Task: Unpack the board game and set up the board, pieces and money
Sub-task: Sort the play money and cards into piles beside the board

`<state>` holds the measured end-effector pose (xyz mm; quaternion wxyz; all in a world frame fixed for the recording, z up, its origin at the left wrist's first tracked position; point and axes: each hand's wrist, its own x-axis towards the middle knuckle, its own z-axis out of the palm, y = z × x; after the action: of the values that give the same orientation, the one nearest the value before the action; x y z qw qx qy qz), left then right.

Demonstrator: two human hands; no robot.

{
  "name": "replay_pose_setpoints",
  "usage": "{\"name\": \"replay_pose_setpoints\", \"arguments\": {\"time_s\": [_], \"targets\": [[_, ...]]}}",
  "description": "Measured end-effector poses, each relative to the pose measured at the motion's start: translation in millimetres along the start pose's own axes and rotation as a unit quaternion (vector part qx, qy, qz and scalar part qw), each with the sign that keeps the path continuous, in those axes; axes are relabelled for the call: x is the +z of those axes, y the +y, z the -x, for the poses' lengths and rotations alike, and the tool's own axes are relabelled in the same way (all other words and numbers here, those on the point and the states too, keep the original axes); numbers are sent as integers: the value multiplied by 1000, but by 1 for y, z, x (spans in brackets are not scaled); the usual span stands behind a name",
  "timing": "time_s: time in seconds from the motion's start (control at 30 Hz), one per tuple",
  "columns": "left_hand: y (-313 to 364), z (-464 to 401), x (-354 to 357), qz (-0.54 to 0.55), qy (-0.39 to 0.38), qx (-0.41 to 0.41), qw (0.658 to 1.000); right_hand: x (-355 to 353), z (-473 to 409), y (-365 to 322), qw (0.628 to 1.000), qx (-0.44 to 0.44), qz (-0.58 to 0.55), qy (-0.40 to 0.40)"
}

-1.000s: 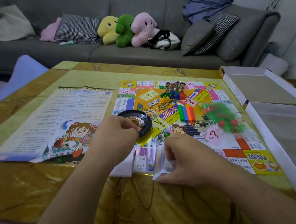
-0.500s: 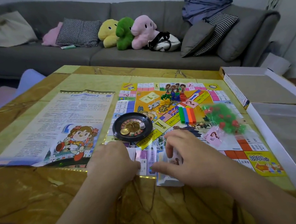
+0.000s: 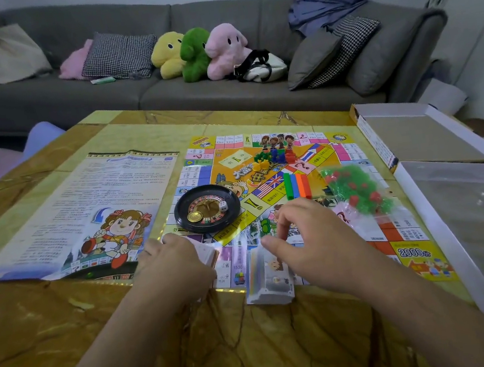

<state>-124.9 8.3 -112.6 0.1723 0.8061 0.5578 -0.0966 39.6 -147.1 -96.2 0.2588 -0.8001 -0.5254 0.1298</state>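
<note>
left hand (image 3: pixel 174 266) lower now (on cards (image 3: pixel 208 254))

Bare worktop (image 3: pixel 256 350) open toward the wrists, below both grips. Between left hand (image 3: pixel 174 266) and right hand (image 3: pixel 319 244), a narrow lane over the board (image 3: pixel 423 258), partly taken by the wrapped money stack (image 3: pixel 269 281) just under the right grip. Directly ahead of the left grip, blocked by the roulette wheel (image 3: pixel 207 208). Ahead of the right grip, blocked by coloured bars (image 3: pixel 296 185); outward of it, by a bag of green and red pieces (image 3: pixel 355 190). Farther outward, walled by the box tray (image 3: pixel 420 193) and box lid (image 3: pixel 373 138). Outward of the left grip, only a flat rules sheet (image 3: pixel 78 211), passable above.
</note>
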Motion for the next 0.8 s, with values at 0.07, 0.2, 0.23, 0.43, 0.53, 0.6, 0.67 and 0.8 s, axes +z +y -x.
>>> {"name": "replay_pose_setpoints", "arguments": {"time_s": [0.07, 0.2, 0.23, 0.43, 0.53, 0.6, 0.67, 0.8], "targets": [[-1, -1, 3, 33, 18, 11, 999, -1, 1, 0, 1000, 2, 1, -2], [1, 0, 3, 78, 33, 16, 996, -1, 2, 1, 1000, 6, -1, -5], [1, 0, 2, 82, 31, 17, 996, -1, 2, 0, 1000, 7, 0, -7], [0, -1, 4, 25, 16, 16, 999, 0, 4, -1, 1000, 7, 6, -10], [1, 0, 5, 16, 12, 11, 1000, 1, 3, -1, 1000, 4, 11, -6], [2, -2, 7, 42, 15, 18, 999, 1, 3, -1, 1000, 5, 12, -6], [3, 0, 7, 86, 25, 25, 996, 2, 2, -3, 1000, 6, 15, -9], [6, 6, 10, 107, 62, 48, 991, 2, 2, -4, 1000, 12, 17, -15]]}}
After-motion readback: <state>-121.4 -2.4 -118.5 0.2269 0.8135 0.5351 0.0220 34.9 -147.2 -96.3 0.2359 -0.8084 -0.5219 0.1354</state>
